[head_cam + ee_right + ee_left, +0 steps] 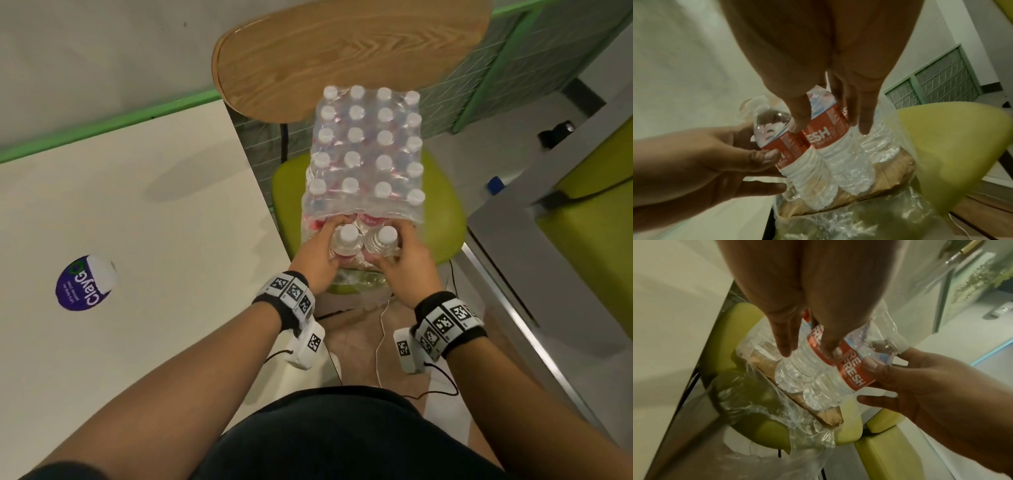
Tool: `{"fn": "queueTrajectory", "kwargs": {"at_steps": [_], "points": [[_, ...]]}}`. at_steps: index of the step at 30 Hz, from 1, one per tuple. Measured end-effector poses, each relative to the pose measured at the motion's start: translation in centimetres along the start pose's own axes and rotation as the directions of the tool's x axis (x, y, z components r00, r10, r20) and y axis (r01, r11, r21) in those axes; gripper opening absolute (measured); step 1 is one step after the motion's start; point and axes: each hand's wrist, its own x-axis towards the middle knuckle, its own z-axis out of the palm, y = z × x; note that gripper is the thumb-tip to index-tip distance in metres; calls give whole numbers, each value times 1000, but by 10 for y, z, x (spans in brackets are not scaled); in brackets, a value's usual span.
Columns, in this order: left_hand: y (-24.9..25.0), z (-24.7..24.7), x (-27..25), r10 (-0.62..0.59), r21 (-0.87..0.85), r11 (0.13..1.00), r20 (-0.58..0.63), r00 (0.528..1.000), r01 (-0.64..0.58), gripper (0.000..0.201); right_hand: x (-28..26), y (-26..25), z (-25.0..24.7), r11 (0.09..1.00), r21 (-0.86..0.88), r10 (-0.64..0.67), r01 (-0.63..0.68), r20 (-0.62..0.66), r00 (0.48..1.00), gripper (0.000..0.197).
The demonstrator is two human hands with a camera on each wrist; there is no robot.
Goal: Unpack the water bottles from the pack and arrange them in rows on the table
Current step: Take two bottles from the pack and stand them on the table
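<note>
A shrink-wrapped pack of water bottles (368, 150) with white caps lies on a green chair seat (443, 219), its plastic torn open at my end. At that open end stand two clear bottles with red labels. My left hand (325, 251) grips the left bottle (348, 240) around its body; the left wrist view shows my left hand (809, 350) with thumb and fingers on this bottle (797, 368). My right hand (404, 253) grips the right bottle (387, 240), as the right wrist view confirms for the hand (830, 126) and bottle (828, 134). Both bottles still touch the cardboard tray (892, 172).
The white table (154, 222) lies to my left, bearing a purple round sticker (82, 284). A wooden chair back (342, 51) rises behind the pack. A grey counter (513, 246) and green cushions stand to the right. A white cable (380, 339) trails on the floor.
</note>
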Motion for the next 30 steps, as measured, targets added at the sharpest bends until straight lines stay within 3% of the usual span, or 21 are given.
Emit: {"fn": "queueTrajectory", "kwargs": {"at_steps": [4, 8, 14, 21, 25, 30], "points": [[-3, -21, -20, -54, -148, 987, 20, 998, 56, 71, -7, -14, -4, 997, 69, 24, -27, 45, 999, 63], [-14, -58, -64, -117, -188, 976, -29, 993, 110, 67, -20, -50, 0, 995, 104, -16, -3, 185, 983, 62], [-86, -124, -158, -249, -197, 956, -159, 955, 216, 71, -46, -119, 60, 985, 145, -145, 92, 412, 900, 66], [-173, -207, -289, -362, -192, 931, -376, 853, 311, 61, -75, -186, 177, 969, 61, -226, 241, 622, 750, 52], [-219, -243, -350, -430, -298, 901, -503, 750, 316, 60, -100, -230, 240, 958, 62, -247, 281, 674, 696, 51], [-266, -275, -399, -436, -331, 898, -578, 690, 290, 66, -130, -285, 315, 925, 64, -303, 373, 715, 629, 49]]}}
